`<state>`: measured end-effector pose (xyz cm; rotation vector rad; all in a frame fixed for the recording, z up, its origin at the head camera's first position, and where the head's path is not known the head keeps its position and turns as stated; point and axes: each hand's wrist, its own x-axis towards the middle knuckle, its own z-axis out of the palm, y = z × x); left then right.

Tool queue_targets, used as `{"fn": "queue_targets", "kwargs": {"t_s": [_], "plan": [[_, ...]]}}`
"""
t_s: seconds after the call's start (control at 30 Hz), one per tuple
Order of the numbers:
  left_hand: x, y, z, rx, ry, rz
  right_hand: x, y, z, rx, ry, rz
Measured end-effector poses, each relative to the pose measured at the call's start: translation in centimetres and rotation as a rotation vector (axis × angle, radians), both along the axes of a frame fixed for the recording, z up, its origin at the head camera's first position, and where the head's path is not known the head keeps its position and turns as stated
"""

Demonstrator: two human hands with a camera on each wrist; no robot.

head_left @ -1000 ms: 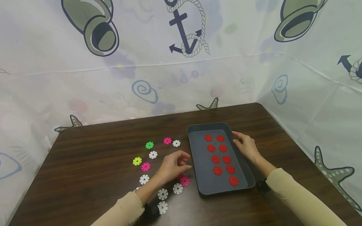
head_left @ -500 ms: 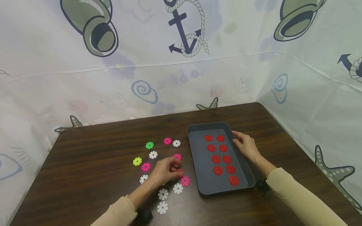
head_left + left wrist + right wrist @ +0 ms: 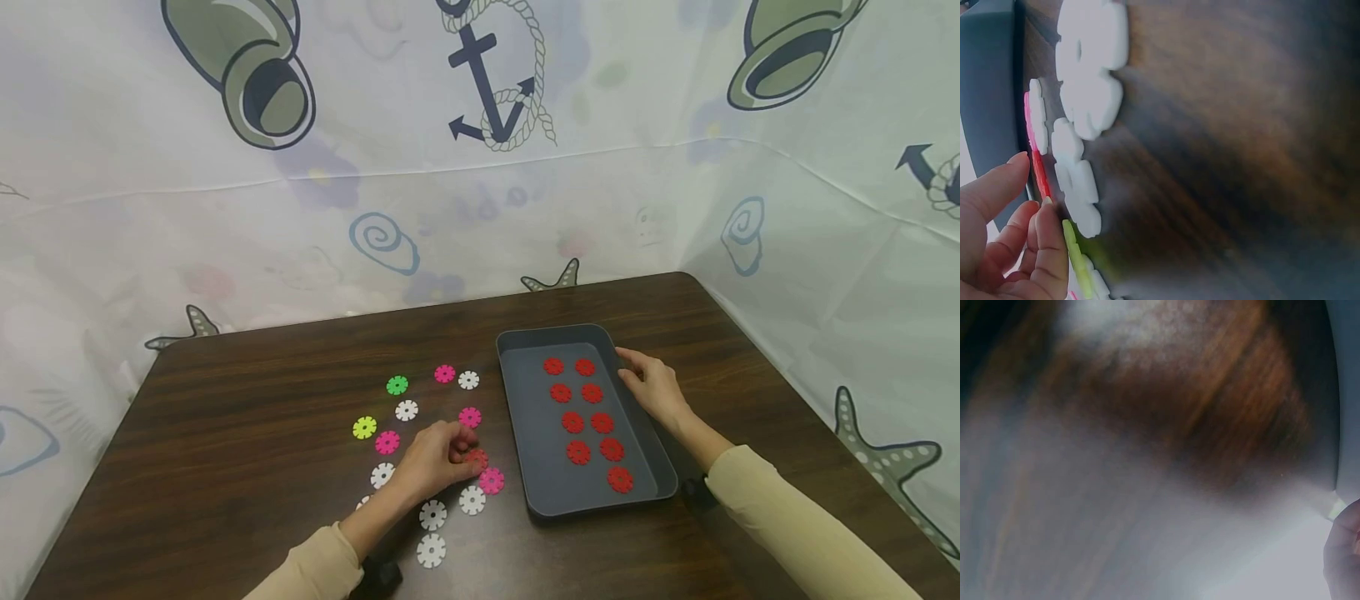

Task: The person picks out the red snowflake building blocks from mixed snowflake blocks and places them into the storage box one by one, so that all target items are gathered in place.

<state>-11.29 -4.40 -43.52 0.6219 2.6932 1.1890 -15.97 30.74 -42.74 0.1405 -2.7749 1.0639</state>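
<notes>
My left hand (image 3: 435,460) is low over the table, thumb and fingertips at a red notched plastic disc (image 3: 477,457). The left wrist view shows that red disc (image 3: 1041,178) between thumb and fingers, near the table surface. A pink disc (image 3: 491,481) lies right beside it, another pink disc (image 3: 470,417) just beyond. My right hand (image 3: 654,389) holds the far right rim of a grey rectangular tray (image 3: 536,467). Inside the tray, several red discs (image 3: 573,422) lie flat in two columns. Only part of the right hand (image 3: 1344,556) shows in the right wrist view.
Loose discs lie left of the tray: several white (image 3: 432,515), a green (image 3: 397,385), a yellow (image 3: 364,427) and more pink ones (image 3: 387,442). The dark wooden table (image 3: 247,433) meets a printed cloth backdrop (image 3: 300,225) at the back and right.
My left hand has drawn back left from beside the tray to the red disc, and its thumb and fingertips have closed on it. The right hand and tray stay put.
</notes>
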Motion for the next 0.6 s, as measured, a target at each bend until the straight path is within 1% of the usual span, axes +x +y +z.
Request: {"fn": "queue_targets", "kwargs": {"t_s": [0.17, 0.3, 0.6], "plan": [[0.12, 0.06, -0.12, -0.030, 0.050, -0.015, -0.01, -0.08, 0.07, 0.007, 0.017, -0.007], [0.16, 0.13, -0.24, -0.050, 0.073, -0.022, 0.06, -0.15, 0.08, 0.008, 0.022, -0.006], [0.21, 0.15, -0.32, -0.063, 0.086, -0.025, 0.08, -0.10, -0.02, 0.009, 0.032, -0.011]]}}
